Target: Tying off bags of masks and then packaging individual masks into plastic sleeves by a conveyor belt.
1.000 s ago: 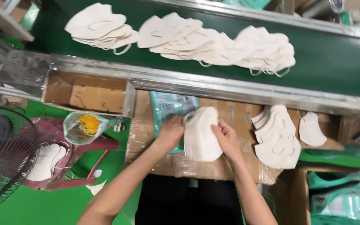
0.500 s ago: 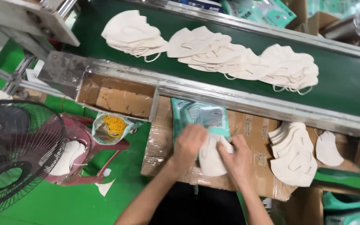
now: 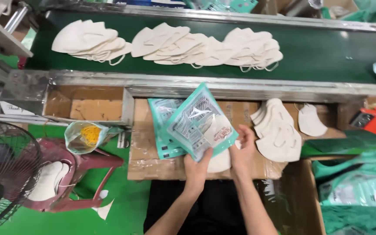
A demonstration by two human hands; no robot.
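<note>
My left hand [image 3: 196, 169] holds a teal and clear plastic pouch [image 3: 201, 122] by its lower edge, lifted and tilted over the cardboard work surface [image 3: 153, 161]. My right hand [image 3: 242, 150] grips the pouch's right side, with a folded white face mask [image 3: 219, 162] under both hands. More teal pouches [image 3: 164, 128] lie stacked beneath, to the left. A loose stack of white masks [image 3: 279, 132] rests just right of my right hand.
A dark green conveyor belt [image 3: 327, 52] runs across the top carrying piles of white masks [image 3: 92, 41]. At left stand a fan [image 3: 3, 169], a red stool [image 3: 79, 174] with masks and a bag of yellow bands [image 3: 85, 135]. Green bags [image 3: 357, 191] lie right.
Both hands had been folding a white mask on the cardboard. Now they hold up a teal pouch from the stack, with the mask below it. The view has shifted slightly.
</note>
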